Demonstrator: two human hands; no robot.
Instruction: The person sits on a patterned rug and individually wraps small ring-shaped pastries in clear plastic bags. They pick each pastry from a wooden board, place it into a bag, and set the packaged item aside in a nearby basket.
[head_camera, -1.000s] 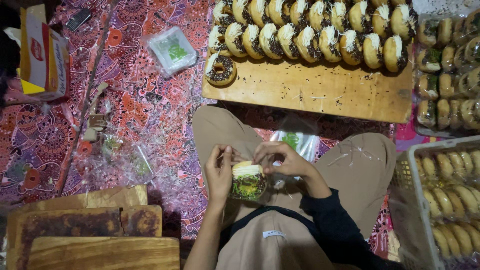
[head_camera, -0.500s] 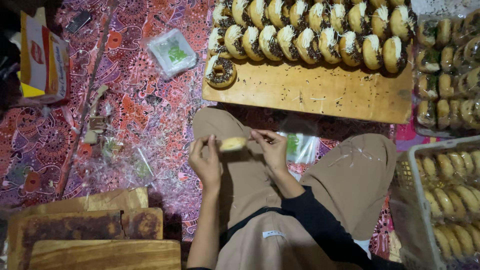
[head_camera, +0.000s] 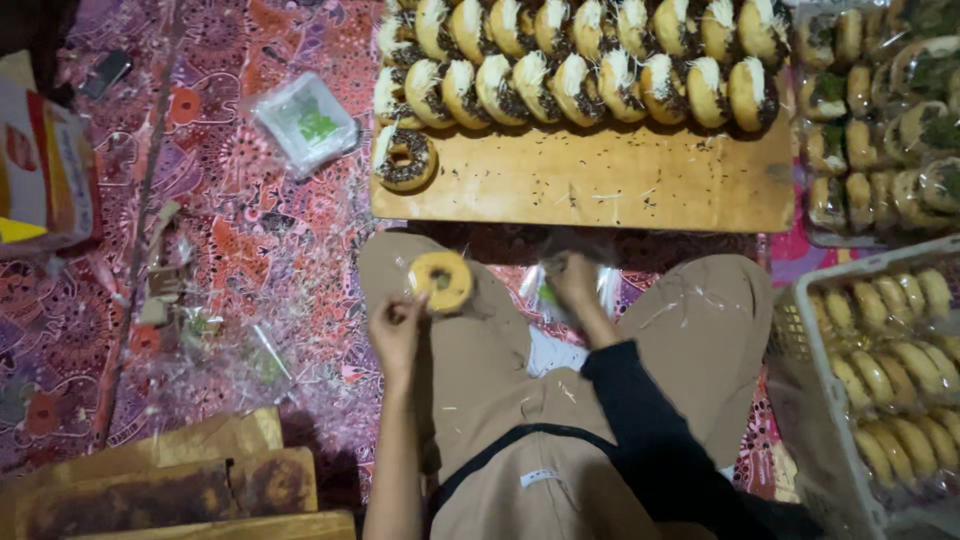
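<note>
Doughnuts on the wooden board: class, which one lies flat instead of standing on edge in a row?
The doughnut at the board's near left corner. It alone lies flat, its hole and dark sprinkled top facing up; the others stand on edge in rows.

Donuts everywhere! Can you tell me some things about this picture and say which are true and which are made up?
1. The left hand holds up a plain donut. True.
2. The right hand holds a donut too. False: it reaches into clear plastic bags between the knees.
3. The wooden board carries rows of topped donuts. True.
4. One chocolate-sprinkled donut lies flat at the board's left corner. True.
5. The white basket on the right is full of apples. False: it holds wrapped donuts.
</note>
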